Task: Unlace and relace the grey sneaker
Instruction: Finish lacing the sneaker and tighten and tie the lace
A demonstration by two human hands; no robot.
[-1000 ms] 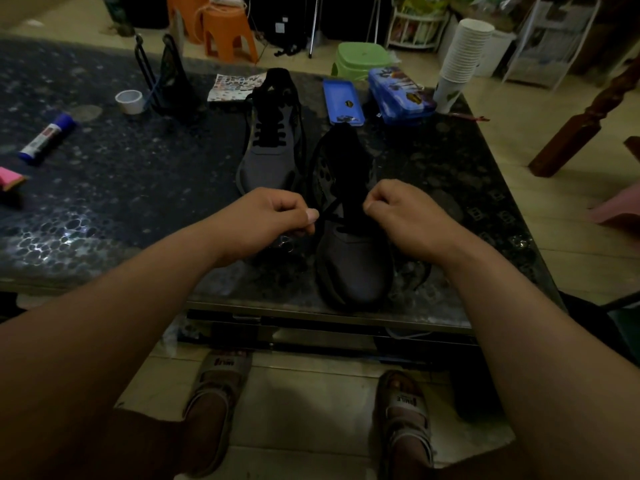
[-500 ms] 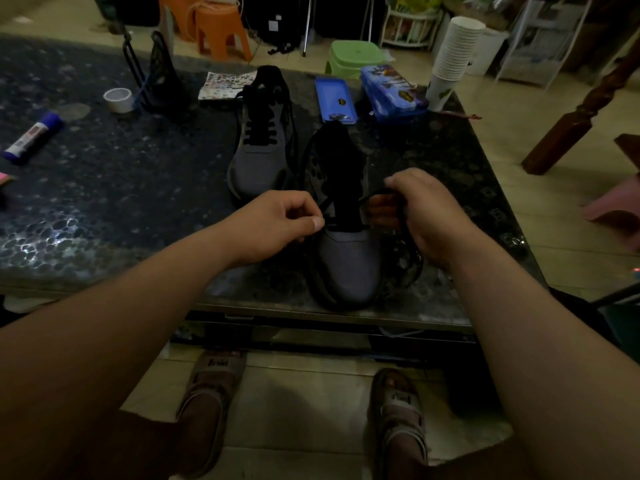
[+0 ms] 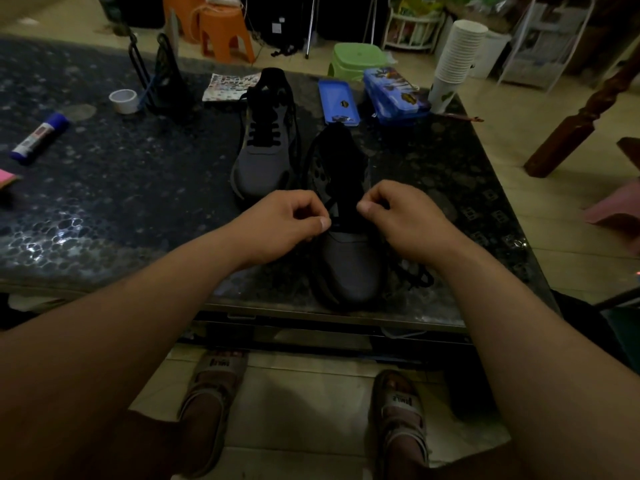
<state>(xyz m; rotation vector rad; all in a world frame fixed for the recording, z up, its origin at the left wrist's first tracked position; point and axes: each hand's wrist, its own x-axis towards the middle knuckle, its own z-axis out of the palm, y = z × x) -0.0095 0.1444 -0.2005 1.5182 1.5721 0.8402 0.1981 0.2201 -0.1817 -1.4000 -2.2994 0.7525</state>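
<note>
A grey sneaker (image 3: 349, 268) with a black tongue stands at the near edge of the dark table (image 3: 114, 188), toe towards me. My left hand (image 3: 284, 225) is curled at its left side and pinches the black lace between thumb and finger. My right hand (image 3: 403, 216) is curled at its right side and pinches the other part of the lace. Loose black lace (image 3: 417, 277) lies coiled on the table right of the toe. A second grey sneaker (image 3: 265, 140), laced in black, stands behind and to the left.
On the table lie a glue stick (image 3: 38, 138), a tape roll (image 3: 123, 100), a black wire holder (image 3: 162, 77), a patterned cloth (image 3: 228, 86), a blue lid (image 3: 337, 102), a blue case (image 3: 394, 93) and stacked paper cups (image 3: 453, 60). Stools stand behind; my sandalled feet are below.
My right hand has come back from the sneaker's right flank to the lace area, level with my left hand. The left hand has barely moved.
</note>
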